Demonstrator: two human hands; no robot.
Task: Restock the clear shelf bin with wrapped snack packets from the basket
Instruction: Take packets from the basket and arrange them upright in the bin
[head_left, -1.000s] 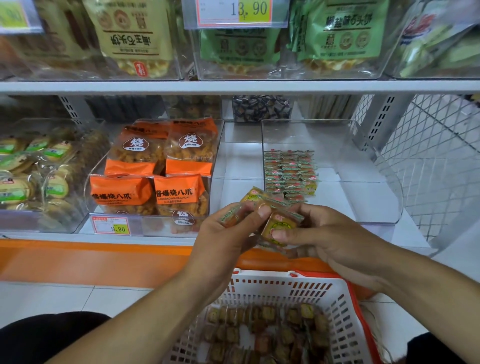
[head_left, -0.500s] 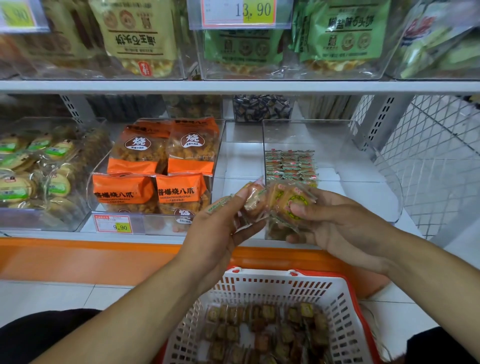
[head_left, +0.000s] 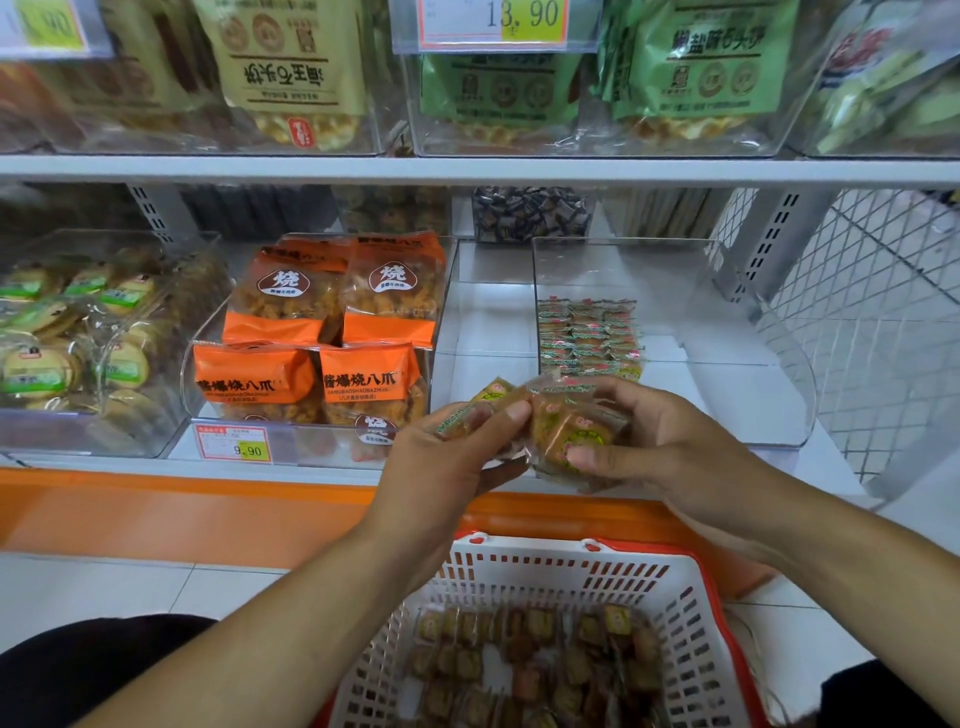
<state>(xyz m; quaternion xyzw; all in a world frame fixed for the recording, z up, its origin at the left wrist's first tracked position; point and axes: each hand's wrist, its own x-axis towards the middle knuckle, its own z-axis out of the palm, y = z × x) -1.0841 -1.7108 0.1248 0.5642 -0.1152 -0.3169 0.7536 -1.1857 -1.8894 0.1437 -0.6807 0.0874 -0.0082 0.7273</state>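
Presently, I held a small bundle of wrapped snack packets (head_left: 558, 426) between both hands, above the shelf lip and in front of the clear shelf bin (head_left: 769, 415). My left hand (head_left: 441, 462) had its grip curled round the left part of the bundle, thumb pressed on top. My right hand (head_left: 670, 447) had its grip curled round the right part, thumb on the lower wrapper. No packet from this bundle had entered the bin yet.

Progress, as I judged it: a partial stack of stocked packets (head_left: 589, 338) sat against the bin's left wall, and most of the bin floor to the right was bare. The basket (head_left: 519, 577) below my wrists held many more packets, so most of the restocking remained.

Clearances: the bin's front wall was low and curved, the upper shelf edge (head_left: 467, 169) hung well above, and a neighbouring bin of orange bags (head_left: 317, 332) stood to the left, apart from the work path.
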